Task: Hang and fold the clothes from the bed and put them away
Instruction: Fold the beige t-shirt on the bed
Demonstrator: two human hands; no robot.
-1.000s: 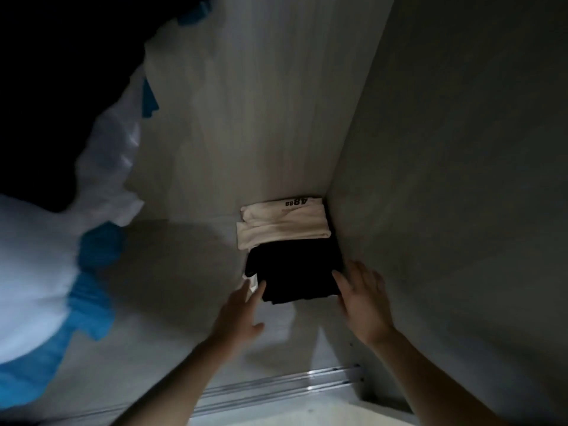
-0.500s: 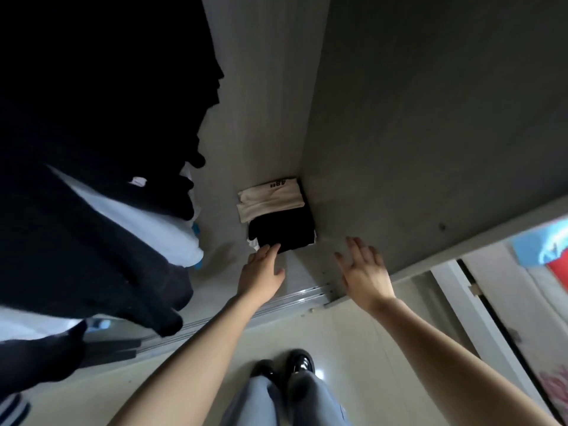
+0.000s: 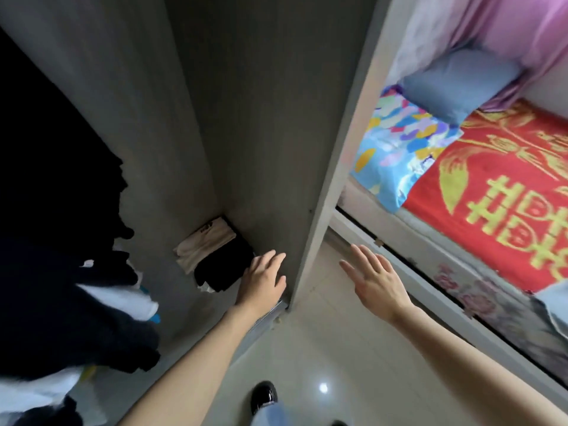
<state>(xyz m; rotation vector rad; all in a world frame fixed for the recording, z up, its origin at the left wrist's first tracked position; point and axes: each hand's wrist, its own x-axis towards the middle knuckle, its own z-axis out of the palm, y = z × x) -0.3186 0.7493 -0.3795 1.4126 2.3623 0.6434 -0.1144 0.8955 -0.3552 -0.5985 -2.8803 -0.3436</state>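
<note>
The folded black garment (image 3: pixel 224 269) is lying in the wardrobe (image 3: pixel 276 149) corner, at 5 o'clock of the folded cream garment (image 3: pixel 206 244), probably soft, light and floppy, so best lifted under its folds; the left hand (image 3: pixel 264 281) is hovering relaxed and empty at its 3 o'clock, and the right hand (image 3: pixel 375 281) is hanging spread outside.

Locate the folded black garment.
Head view, left of centre: the black garment lies on the wardrobe floor, between the cream garment and the left hand.

I read the wardrobe (image 3: pixel 261 118) panels as matt grey board with a faint wood grain. In its back corner, the cream cloth (image 3: pixel 206 244) and black cloth (image 3: pixel 224 269) look soft and dull. Outside the wardrobe, the floor tiles (image 3: pixel 322 358) are glossy, as is the black shoe (image 3: pixel 263 396).
</note>
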